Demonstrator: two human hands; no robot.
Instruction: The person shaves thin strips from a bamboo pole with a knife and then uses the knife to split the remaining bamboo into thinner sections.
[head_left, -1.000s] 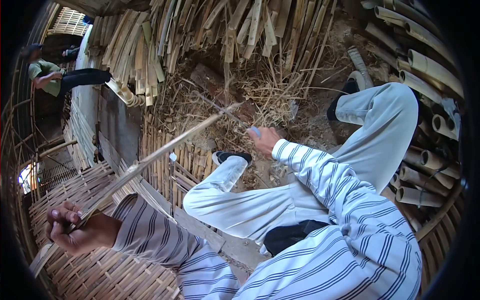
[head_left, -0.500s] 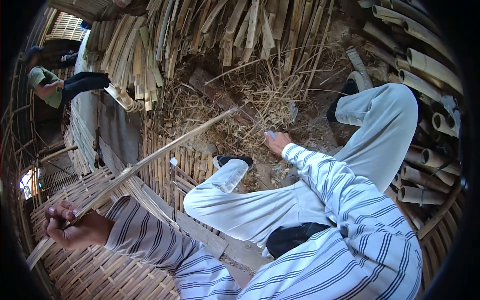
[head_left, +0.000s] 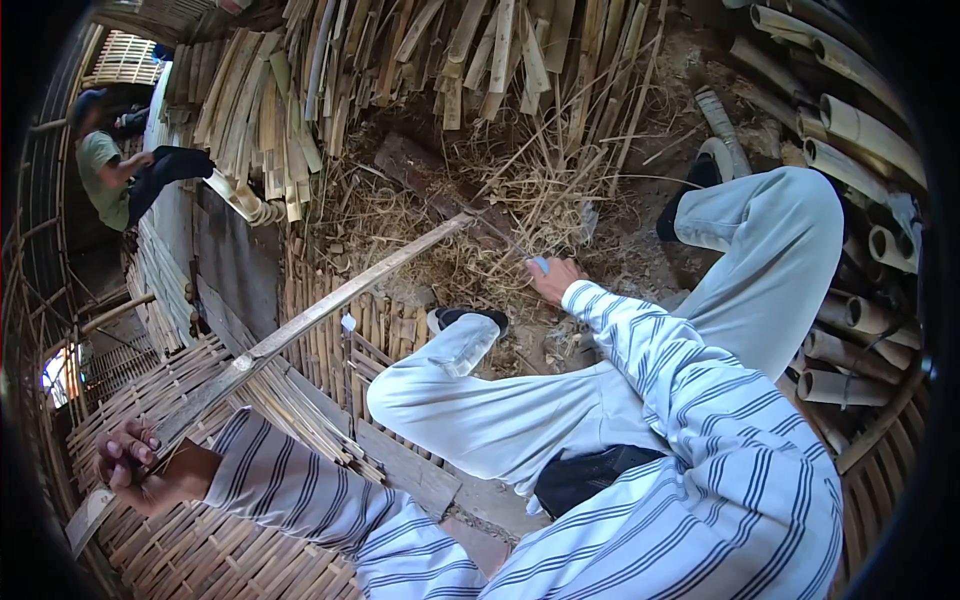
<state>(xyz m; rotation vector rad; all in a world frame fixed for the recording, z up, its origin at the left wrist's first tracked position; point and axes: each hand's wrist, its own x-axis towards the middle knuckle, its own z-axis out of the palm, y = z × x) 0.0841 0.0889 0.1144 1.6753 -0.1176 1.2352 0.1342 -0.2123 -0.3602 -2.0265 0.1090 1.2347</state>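
Observation:
My left hand (head_left: 140, 468), at the lower left, has its fingers curled round a long bamboo strip (head_left: 340, 295). The strip slants up to the right, its pale flat face showing and a node partway along. Its far end rests at a dark wooden block (head_left: 415, 178) on the ground. In my right hand (head_left: 556, 281), closed near the middle of the view, is a knife (head_left: 541, 264) with a bit of blue at the grip. The thin blade points up and left, meeting the strip's far end at the block.
Thin shavings (head_left: 560, 205) litter the ground around the block. Split bamboo slats (head_left: 480, 50) are stacked at the top, and cut bamboo poles (head_left: 850, 388) lie along the right. A woven bamboo surface (head_left: 230, 540) lies below my left arm. Another person (head_left: 110, 170) sits at the upper left.
The bamboo strip has turned in my left hand, so more of its pale flat face shows. My left hand has shifted slightly right. The other person's arm has come up.

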